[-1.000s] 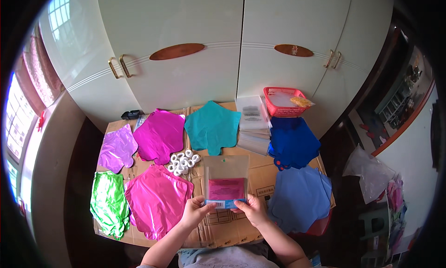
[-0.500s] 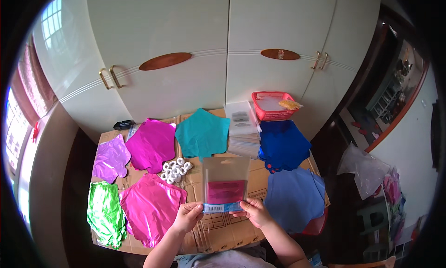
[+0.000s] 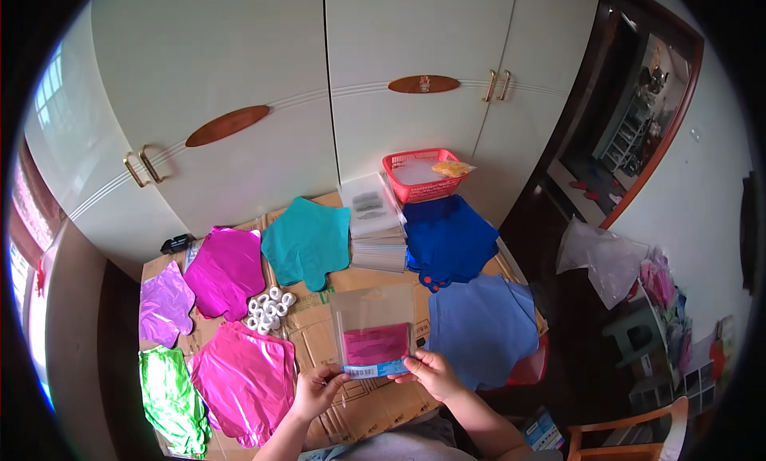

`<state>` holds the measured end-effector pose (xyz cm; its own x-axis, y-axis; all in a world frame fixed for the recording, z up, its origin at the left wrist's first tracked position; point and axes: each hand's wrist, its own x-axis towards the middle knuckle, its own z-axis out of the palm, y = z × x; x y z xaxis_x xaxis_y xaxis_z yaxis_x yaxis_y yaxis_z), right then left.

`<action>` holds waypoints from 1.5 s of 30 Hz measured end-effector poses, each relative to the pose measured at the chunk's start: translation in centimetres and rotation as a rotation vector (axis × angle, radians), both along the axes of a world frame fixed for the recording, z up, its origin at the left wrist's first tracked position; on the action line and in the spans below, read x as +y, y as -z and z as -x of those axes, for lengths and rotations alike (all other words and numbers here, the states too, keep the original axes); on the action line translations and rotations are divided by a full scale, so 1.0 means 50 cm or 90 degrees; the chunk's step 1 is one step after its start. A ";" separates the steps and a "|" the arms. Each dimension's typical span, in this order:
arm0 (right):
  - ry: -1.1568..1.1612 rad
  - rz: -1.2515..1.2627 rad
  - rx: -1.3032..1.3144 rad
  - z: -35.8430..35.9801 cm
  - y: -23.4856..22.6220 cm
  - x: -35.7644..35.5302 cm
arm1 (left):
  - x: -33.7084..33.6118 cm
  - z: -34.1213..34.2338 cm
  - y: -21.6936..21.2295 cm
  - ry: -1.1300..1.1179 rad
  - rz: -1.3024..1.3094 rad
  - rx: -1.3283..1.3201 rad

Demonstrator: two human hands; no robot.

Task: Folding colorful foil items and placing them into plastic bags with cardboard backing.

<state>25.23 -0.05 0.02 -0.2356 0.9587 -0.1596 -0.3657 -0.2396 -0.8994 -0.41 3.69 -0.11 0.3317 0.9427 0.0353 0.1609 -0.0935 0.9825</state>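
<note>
Clear plastic packet [image 3: 373,333] with a pink folded sheet inside sits upright between both hands, above the cardboard-covered desk [image 3: 319,341] near its front edge. Furthest left lie the green foil balloon [image 3: 169,397] and the light purple balloon [image 3: 165,303]. Next come two magenta balloons, one at the front [image 3: 243,381] and one behind [image 3: 226,271], with a cluster of small white rolls [image 3: 267,309] between them. The left hand [image 3: 317,387] has its grip pinched on the packet's lower left corner. A teal balloon [image 3: 307,241] lies behind. The right hand [image 3: 431,373] grasps the lower right corner. Dark blue balloons [image 3: 451,237] and a pale blue balloon [image 3: 483,325] lie rightmost, below a red basket [image 3: 423,178].
</note>
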 end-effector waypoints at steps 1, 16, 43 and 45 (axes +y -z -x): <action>0.006 -0.001 0.002 -0.001 -0.001 0.000 | -0.001 -0.003 -0.011 0.003 -0.010 0.025; 1.020 0.170 -0.509 -0.599 0.184 -0.248 | -0.030 0.051 -0.058 -0.106 0.017 -0.017; 0.181 -0.448 -0.618 -0.002 -0.066 0.088 | -0.532 0.529 0.202 -0.560 0.442 -0.144; -0.018 -0.613 -0.635 0.139 -0.093 0.114 | -0.591 0.560 0.316 -0.813 0.450 -0.026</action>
